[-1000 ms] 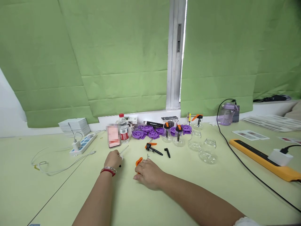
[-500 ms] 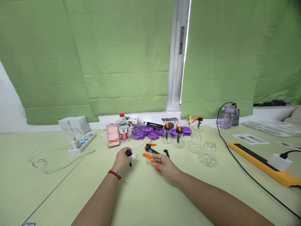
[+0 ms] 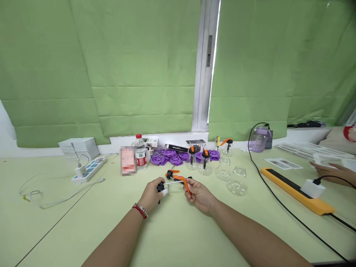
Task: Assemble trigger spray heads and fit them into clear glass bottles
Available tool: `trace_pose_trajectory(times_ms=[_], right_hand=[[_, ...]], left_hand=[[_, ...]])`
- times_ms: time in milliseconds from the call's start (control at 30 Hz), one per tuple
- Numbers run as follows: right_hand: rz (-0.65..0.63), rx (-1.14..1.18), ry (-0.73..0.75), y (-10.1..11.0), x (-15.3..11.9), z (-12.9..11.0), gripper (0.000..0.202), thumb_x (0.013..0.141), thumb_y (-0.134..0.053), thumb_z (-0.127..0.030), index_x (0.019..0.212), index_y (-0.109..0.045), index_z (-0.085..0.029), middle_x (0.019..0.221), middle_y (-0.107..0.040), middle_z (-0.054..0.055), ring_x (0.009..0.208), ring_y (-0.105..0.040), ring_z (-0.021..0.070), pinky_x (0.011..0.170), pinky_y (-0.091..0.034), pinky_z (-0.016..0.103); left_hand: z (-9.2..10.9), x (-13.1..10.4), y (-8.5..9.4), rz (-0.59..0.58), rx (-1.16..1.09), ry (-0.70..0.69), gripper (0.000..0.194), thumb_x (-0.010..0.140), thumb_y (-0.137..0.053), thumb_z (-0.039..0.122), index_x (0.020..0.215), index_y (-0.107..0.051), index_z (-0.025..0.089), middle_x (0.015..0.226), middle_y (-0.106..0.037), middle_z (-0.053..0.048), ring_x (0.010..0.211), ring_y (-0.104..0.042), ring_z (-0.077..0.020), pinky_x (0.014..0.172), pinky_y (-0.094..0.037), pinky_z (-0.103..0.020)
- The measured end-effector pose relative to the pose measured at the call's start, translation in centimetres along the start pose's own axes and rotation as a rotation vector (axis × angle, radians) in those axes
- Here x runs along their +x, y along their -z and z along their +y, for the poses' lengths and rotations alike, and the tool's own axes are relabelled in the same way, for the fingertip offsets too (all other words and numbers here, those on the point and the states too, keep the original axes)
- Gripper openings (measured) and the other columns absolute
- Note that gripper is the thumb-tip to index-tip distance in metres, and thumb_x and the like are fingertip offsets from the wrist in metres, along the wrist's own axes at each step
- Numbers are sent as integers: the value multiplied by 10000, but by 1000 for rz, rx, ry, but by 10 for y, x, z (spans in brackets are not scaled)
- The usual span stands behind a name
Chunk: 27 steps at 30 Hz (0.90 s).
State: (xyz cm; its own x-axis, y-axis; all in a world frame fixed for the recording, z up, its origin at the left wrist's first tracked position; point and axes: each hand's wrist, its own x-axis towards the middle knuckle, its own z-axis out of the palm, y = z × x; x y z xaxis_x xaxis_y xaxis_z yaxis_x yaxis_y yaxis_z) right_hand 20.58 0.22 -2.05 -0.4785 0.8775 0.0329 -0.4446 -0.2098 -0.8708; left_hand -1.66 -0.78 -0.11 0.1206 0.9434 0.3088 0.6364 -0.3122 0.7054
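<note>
My left hand (image 3: 151, 193) is closed around a black part with a thin metal rod (image 3: 172, 182) sticking out to the right. White wrapping covers the thumb tip. In my right hand (image 3: 198, 194) a bent orange lever (image 3: 185, 183) is pinched between thumb and fingers. The rod's far end meets the lever's upper part; whether it sits in a hole I cannot tell. Just behind my hands lies a black-and-orange assembly (image 3: 170, 174), partly covered by the lever. Glass jars with black-and-orange fittings (image 3: 205, 163) stand farther back.
Purple plastic parts (image 3: 175, 160) are heaped by the wall, beside a water bottle (image 3: 141, 154). Open glass jars (image 3: 237, 183) stand to the right. A yellow power strip (image 3: 294, 191) and black cable lie beyond. Another person's hand (image 3: 330, 172) is at far right.
My hands have come together, so the rod now reaches the orange lever, which has tilted and risen. The view has shifted right, and another person's hand has appeared at the right.
</note>
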Motion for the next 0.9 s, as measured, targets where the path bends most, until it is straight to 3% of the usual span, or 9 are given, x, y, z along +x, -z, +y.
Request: trace_pose_trajectory(times_ms=[200,667,900], right_hand=[[-6,19,-22,2,-3,0,287,749,-658,-293,1009,-570,-209,724,-525,-18,476,-384,37,438,-184,188],[1,65,-52,3,-5,-5,236,711,-655,-271,888,-521,-189,647,-518,-41,424,-332,32,424,-125,205],[-19,-51,-87,-1,-7,0,284,706,-661,-335,907,-520,-192,616,-521,-43,410,-329,37,422,-132,205]], left_hand=[[9,-5,-1,-16,-59,11,246,703,-583,354,887,-527,201,687,-481,30,593,-422,-114,518,-360,-212],[13,-9,-1,-99,113,-132,269,762,-520,342,988,-578,208,906,-590,-56,759,-527,-188,665,-392,-285],[15,-11,-7,-93,-48,-148,402,712,-609,315,1097,-564,208,987,-604,-78,828,-548,-206,715,-409,-295]])
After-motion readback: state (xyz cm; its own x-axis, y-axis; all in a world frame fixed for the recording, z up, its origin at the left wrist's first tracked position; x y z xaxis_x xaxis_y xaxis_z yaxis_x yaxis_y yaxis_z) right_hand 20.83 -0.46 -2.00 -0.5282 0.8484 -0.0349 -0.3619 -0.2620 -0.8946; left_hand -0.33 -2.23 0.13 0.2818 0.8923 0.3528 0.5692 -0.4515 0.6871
